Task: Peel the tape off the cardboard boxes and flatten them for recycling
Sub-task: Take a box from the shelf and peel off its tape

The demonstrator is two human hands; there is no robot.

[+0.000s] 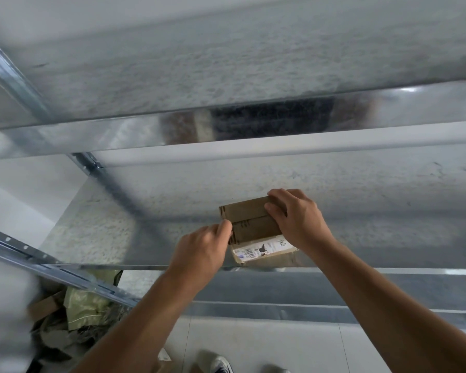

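Left hand [202,249]: fingertips pinching the left edge of cardboard box [249,218].
Right hand [299,219]: fingers curled over its far right corner.
Box: between both hands, on metal shelf [172,200]; shipping label [264,249] on its near side.
Below left forearm: heap of cardboard scraps and green bags [78,305].

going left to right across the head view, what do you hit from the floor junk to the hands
pile of packaging scraps → left hand → cardboard box → right hand

Bare hands [199,254], bare forearms [135,319], pale grey sneakers [221,365]
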